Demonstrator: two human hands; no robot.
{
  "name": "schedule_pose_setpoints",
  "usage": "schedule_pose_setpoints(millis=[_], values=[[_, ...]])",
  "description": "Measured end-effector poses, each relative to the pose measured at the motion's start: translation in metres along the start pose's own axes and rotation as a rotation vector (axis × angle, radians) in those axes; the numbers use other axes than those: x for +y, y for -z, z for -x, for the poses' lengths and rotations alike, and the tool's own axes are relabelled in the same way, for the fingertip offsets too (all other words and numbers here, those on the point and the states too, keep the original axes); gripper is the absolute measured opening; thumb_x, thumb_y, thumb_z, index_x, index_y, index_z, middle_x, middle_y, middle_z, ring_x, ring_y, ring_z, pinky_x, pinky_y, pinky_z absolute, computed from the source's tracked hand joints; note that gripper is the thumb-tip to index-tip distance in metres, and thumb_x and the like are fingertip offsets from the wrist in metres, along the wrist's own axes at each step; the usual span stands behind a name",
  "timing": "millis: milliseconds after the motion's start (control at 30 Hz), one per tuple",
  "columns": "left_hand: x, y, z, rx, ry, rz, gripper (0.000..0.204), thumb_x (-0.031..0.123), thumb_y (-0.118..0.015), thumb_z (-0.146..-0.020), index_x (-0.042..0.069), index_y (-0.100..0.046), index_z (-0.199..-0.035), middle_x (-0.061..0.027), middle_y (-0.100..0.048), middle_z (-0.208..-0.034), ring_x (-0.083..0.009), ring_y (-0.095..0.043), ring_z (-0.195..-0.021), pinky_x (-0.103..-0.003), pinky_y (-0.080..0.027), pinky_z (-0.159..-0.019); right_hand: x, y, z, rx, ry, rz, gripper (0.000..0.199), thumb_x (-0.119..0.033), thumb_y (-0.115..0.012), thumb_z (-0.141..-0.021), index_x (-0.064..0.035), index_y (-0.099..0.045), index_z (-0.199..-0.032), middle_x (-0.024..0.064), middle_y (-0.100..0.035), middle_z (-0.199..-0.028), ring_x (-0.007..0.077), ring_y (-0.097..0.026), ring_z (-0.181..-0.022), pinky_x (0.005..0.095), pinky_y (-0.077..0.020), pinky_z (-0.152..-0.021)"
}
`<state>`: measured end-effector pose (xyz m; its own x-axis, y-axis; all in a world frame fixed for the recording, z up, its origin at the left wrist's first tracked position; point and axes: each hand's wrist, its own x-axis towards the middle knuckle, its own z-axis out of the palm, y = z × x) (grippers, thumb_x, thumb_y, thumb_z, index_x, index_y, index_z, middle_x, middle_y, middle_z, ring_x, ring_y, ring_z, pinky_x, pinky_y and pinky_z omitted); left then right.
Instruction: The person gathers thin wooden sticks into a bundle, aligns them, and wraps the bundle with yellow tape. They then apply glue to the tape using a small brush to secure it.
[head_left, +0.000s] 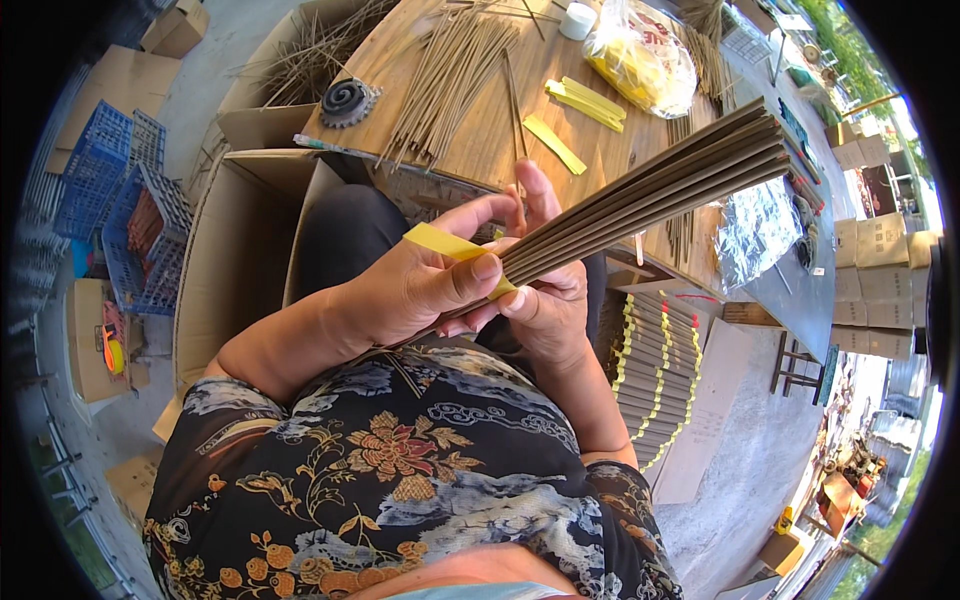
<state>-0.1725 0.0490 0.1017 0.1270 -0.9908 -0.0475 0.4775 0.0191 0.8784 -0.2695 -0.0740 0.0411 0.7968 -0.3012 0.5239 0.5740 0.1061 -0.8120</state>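
A thick bundle of brown incense sticks point(650, 185) slants up to the right from my two hands. My left hand point(400, 290) is closed at its lower part, thumb pressing a yellow paper strip point(440, 242) against the sticks. One end of the strip stands out to the left; the rest bends round the bundle. My right hand point(555, 315) grips the bundle from below, its thumb at the strip's lower edge. Some fingertips are hidden behind the sticks. Loose incense sticks point(450, 80) and a stack of yellow strips point(590, 103) lie on the wooden table point(390, 45) beyond.
A clear bag of yellow strips point(645, 60) and a dark coiled object point(348, 102) are on the table. An open cardboard box point(240, 230) stands left of my knees. Banded bundles point(655, 380) are stacked at the right. Blue crates point(95, 170) sit far left.
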Motion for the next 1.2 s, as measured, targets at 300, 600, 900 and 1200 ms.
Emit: schedule_pose_setpoints(millis=[300, 600, 900, 1200], values=[[0.003, 0.010, 0.004, 0.003, 0.128, -0.067, 0.038, 0.040, -0.050, -0.088, 0.003, -0.058, -0.083, 0.0002, -0.050, -0.061, -0.0023, -0.042, -0.048, -0.014, -0.033, -0.042, -0.014, 0.000, -0.008, 0.014, -0.083, 0.013, 0.031, -0.022, -0.073, -0.068, -0.0054, -0.067, -0.094, 0.0140, -0.040, -0.131, 0.0220, -0.028, -0.127, 0.0366, -0.0150, -0.104], [0.001, 0.018, 0.001, 0.073, -0.013, -0.593, 0.034, 0.029, -0.049, -0.091, -0.001, -0.057, -0.107, 0.0003, -0.052, -0.066, -0.0030, -0.043, -0.054, -0.016, -0.036, -0.048, -0.052, -0.010, -0.017, 0.277, -0.636, 0.062, 0.021, -0.014, -0.066, -0.077, 0.0014, -0.058, -0.087, 0.0011, -0.058, -0.072, 0.0052, -0.052, -0.065, 0.0185, -0.0410, -0.059], [-0.010, 0.020, -0.004, 0.082, -0.397, -1.029, 0.018, 0.013, -0.055, -0.086, -0.002, -0.056, -0.095, -0.0128, -0.058, -0.074, -0.0247, -0.056, -0.067, -0.031, -0.045, -0.060, -0.036, -0.014, -0.011, 0.434, -0.579, 0.100, 0.017, -0.012, -0.066, -0.072, 0.0009, -0.057, -0.078, 0.0023, -0.057, -0.063, 0.0054, -0.051, -0.053, 0.0179, -0.0404, -0.048], [-0.018, 0.027, -0.009, 0.074, -0.580, -1.460, 0.033, 0.004, -0.061, -0.069, -0.004, -0.050, -0.098, -0.0135, -0.056, -0.079, -0.0284, -0.058, -0.073, -0.035, -0.049, -0.062, -0.026, -0.013, -0.009, 0.503, -0.542, 0.024, 0.016, -0.010, -0.064, -0.072, 0.0016, -0.056, -0.079, 0.0026, -0.057, -0.063, 0.0058, -0.050, -0.051, 0.0182, -0.0397, -0.046]])
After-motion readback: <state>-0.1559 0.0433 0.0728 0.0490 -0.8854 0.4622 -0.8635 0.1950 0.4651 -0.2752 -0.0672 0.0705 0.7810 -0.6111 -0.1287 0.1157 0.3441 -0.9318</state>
